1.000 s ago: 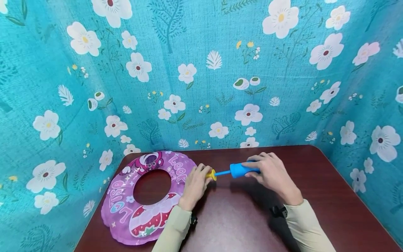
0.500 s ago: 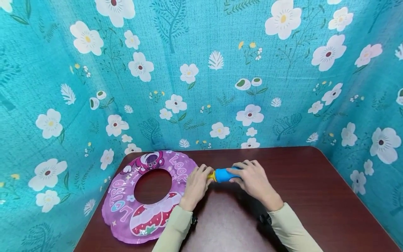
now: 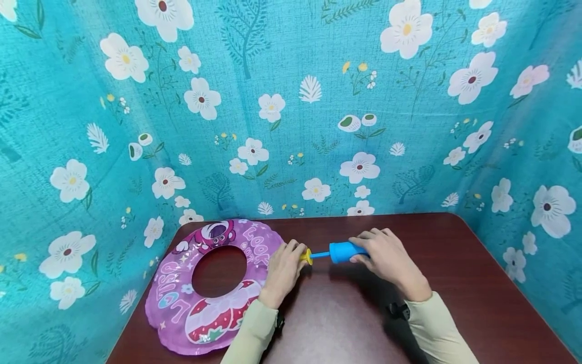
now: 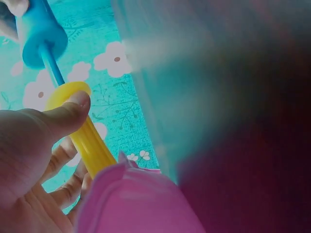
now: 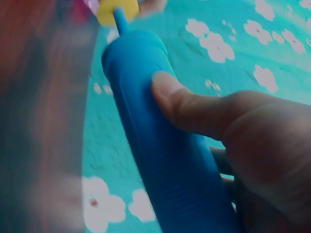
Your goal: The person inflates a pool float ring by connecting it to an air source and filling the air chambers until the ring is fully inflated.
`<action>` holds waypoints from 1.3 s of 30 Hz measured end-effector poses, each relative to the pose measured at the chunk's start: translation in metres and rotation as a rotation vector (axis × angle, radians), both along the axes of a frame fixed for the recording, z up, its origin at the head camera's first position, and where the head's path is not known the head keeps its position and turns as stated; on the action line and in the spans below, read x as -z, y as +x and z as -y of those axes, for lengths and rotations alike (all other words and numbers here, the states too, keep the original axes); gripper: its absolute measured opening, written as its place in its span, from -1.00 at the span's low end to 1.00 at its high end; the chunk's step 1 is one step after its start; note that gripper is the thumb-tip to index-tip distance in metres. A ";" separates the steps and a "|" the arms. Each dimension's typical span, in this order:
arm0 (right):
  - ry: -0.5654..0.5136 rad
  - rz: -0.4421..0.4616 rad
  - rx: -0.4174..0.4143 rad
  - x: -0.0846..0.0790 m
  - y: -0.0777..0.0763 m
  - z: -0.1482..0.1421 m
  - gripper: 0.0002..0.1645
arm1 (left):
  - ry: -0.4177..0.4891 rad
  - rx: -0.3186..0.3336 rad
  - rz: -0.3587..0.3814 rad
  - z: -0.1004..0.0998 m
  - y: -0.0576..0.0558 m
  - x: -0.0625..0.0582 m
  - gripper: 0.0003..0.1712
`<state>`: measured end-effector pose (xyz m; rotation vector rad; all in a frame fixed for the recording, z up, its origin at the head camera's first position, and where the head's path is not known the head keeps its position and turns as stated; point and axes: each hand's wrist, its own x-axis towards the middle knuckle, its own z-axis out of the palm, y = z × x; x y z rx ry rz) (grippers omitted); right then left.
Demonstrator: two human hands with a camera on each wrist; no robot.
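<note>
A blue and yellow hand pump point(image 3: 341, 252) lies roughly level between my two hands. My left hand point(image 3: 281, 273) grips its ridged yellow end piece point(image 4: 93, 148), thumb against the yellow flange. My right hand point(image 3: 392, 259) grips the blue barrel point(image 5: 148, 116), with the thumb along its side. A stretch of thin blue rod point(image 3: 320, 255) shows between flange and barrel. The purple inflatable swim ring point(image 3: 170, 280) lies to the left, right beside my left hand. In the left wrist view the yellow piece reaches the pink vinyl point(image 4: 141, 204); whether it sits in a valve is hidden.
A dark red-brown table point(image 3: 327, 318) carries the ring. Behind it and along both sides hangs a turquoise flowered cloth point(image 3: 291, 126). The table's back edge lies just beyond my hands.
My right hand pushed the barrel left until it met the yellow flange, hiding the rod, then drew it back right, so rod shows again. My left hand stayed nearly still.
</note>
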<state>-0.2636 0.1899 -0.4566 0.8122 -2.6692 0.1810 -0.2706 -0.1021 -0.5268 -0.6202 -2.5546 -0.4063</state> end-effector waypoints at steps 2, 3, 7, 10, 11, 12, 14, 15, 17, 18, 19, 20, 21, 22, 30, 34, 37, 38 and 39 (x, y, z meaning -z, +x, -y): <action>0.013 -0.051 -0.019 0.007 -0.001 0.011 -0.37 | -0.005 -0.008 0.009 -0.001 0.002 0.000 -0.72; 0.018 -0.074 -0.025 0.011 -0.001 0.017 -0.37 | -0.005 -0.011 0.011 -0.002 0.003 0.000 -0.72; 0.022 -0.162 -0.053 0.026 -0.004 0.036 -0.39 | 0.004 -0.031 0.032 -0.003 0.004 -0.001 -0.69; 0.015 -0.196 -0.064 0.032 -0.005 0.042 -0.40 | 0.005 -0.032 0.049 -0.003 0.003 -0.001 -0.67; 0.012 -0.192 -0.067 0.032 -0.005 0.041 -0.40 | 0.005 -0.029 0.055 -0.002 0.003 -0.001 -0.67; 0.009 -0.178 -0.067 0.031 -0.005 0.040 -0.39 | 0.002 -0.023 0.056 -0.002 0.002 -0.001 -0.67; 0.001 -0.137 -0.058 0.028 -0.005 0.033 -0.39 | -0.006 -0.019 0.052 0.000 0.001 -0.001 -0.69; -0.005 -0.109 -0.047 0.025 -0.005 0.029 -0.39 | -0.009 -0.021 0.049 0.001 0.001 -0.001 -0.69; -0.014 -0.054 -0.020 0.018 -0.005 0.019 -0.38 | -0.008 -0.026 0.045 0.004 -0.001 -0.001 -0.70; -0.018 -0.032 -0.007 0.014 -0.005 0.014 -0.37 | -0.007 -0.029 0.041 0.005 -0.001 0.000 -0.70; -0.020 -0.016 0.005 0.011 -0.005 0.010 -0.37 | -0.003 -0.031 0.040 0.006 -0.002 -0.001 -0.70; -0.022 -0.005 0.014 0.008 -0.004 0.006 -0.36 | 0.000 -0.033 0.042 0.007 -0.002 -0.001 -0.70; -0.022 -0.001 0.020 0.007 -0.004 0.004 -0.35 | 0.002 -0.034 0.041 0.007 -0.002 -0.001 -0.70; -0.021 0.001 0.022 0.005 -0.003 0.003 -0.35 | 0.005 -0.032 0.041 0.007 -0.002 -0.001 -0.71; 0.008 -0.099 -0.015 0.021 -0.002 0.035 -0.41 | -0.015 -0.036 0.021 0.002 0.001 -0.004 -0.69; 0.007 -0.147 -0.029 0.030 -0.001 0.047 -0.44 | -0.017 -0.030 0.017 -0.001 0.002 -0.003 -0.68; 0.008 -0.127 -0.032 0.031 -0.002 0.046 -0.43 | -0.008 -0.027 -0.003 -0.001 0.002 -0.002 -0.68; 0.002 -0.109 -0.031 0.029 -0.002 0.043 -0.43 | -0.003 -0.024 -0.010 0.000 0.002 -0.001 -0.68; -0.007 -0.086 -0.027 0.026 -0.002 0.039 -0.43 | 0.002 -0.021 -0.015 0.001 0.002 -0.001 -0.69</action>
